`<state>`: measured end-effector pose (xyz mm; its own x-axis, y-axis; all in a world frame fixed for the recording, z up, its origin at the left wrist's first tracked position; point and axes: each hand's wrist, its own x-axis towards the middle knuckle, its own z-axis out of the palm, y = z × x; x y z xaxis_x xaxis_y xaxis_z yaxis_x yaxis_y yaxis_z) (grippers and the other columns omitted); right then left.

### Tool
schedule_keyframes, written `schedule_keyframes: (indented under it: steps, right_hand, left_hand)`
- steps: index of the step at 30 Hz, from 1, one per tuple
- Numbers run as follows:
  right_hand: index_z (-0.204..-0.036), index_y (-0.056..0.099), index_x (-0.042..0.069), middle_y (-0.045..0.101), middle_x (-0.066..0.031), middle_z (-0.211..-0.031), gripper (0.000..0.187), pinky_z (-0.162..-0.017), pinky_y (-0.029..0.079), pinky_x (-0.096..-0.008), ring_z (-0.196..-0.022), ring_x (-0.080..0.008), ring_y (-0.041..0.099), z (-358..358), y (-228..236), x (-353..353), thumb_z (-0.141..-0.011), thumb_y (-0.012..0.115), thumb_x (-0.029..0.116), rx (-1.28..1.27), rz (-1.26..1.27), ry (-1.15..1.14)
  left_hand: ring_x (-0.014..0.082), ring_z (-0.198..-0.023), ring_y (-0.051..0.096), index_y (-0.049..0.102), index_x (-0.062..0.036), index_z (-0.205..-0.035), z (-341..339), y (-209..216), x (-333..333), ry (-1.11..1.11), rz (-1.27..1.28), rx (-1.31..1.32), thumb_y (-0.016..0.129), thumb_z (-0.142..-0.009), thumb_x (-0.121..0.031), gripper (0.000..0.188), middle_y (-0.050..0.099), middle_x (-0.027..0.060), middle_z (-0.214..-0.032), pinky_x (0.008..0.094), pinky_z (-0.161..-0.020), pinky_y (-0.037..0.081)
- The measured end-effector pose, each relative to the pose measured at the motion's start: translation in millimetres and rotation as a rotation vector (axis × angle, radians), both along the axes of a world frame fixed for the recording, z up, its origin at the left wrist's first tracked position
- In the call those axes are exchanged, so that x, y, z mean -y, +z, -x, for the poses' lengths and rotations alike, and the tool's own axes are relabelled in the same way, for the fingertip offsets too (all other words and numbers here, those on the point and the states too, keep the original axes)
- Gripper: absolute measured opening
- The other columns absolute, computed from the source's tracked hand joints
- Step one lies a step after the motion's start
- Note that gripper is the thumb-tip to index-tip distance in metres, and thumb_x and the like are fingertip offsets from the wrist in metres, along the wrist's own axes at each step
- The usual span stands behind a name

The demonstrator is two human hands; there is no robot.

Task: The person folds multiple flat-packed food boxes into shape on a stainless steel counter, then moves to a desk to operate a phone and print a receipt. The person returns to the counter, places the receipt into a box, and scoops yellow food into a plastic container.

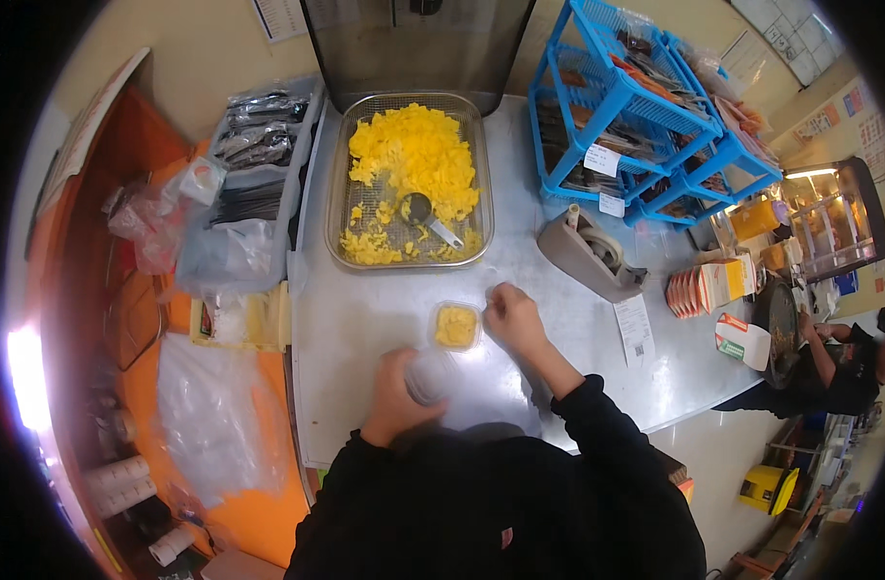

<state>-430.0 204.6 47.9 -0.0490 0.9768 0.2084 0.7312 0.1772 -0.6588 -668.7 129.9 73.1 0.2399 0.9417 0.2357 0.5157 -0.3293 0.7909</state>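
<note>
A small square clear tub [456, 327] filled with yellow food, which looks like scrambled egg, stands on the metal table in front of me. To its left, my left hand [401, 396] is wrapped round a clear plastic container [431, 377]; I cannot tell whether it is one or a stack. Just right of the filled tub is my right hand [516, 315], fingers curled in and closed, their inside hidden. Farther back, a metal mesh tray [485, 208] bears a heap of the yellow food [413, 150]. A dark scoop [417, 208] with a pale handle lies in it.
A grey tape dispenser [588, 256] and a paper slip [635, 329] lie to the right, below blue racks [636, 92] of packets. On the left is a grey bin [244, 242] of wrapped cutlery. A co-worker [839, 362] stands at far right, hand at a dark round pan [777, 329].
</note>
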Motion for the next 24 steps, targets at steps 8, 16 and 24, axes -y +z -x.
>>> schedule_keyframes:
  steps: [8,16,24]
  right_hand:
    - [-0.085,0.056,-0.001,0.060,-0.0056,-0.070,0.013,-0.057,0.046,-0.0237,-0.063,-0.0108,0.058,5.9,-7.5,-67.5,-0.074,0.063,-0.001,-0.826,0.147,-0.350]
    - [-0.098,0.058,-0.002,0.063,-0.0058,-0.078,0.020,-0.062,0.047,-0.0225,-0.067,-0.0105,0.059,-7.2,-29.6,-71.7,-0.078,0.055,-0.003,-0.680,0.091,-0.300]
    - [-0.110,0.056,-0.002,0.059,-0.0065,-0.091,0.032,-0.067,0.047,-0.0237,-0.078,-0.0121,0.056,-5.3,-1.4,8.5,-0.082,0.063,0.012,-0.672,0.436,-0.094]
  left_hand:
    - [0.0300,-0.094,0.053,0.047,-0.0011,-0.108,25.4,25.6,-35.9,-0.027,0.088,-0.036,0.083,-0.054,-0.029,0.071,0.052,0.0147,-0.101,0.0375,-0.085,0.044]
    - [0.0293,-0.101,0.053,0.047,-0.0041,-0.110,13.5,27.9,-68.3,-0.135,-0.072,0.132,0.084,-0.053,-0.023,0.071,0.055,0.0136,-0.107,0.0376,-0.089,0.043]
    - [0.0311,-0.115,0.048,0.046,-0.0067,-0.123,-20.9,5.3,-109.3,-0.470,0.082,-0.003,0.080,-0.056,-0.020,0.076,0.051,0.0154,-0.123,0.0369,-0.098,0.039]
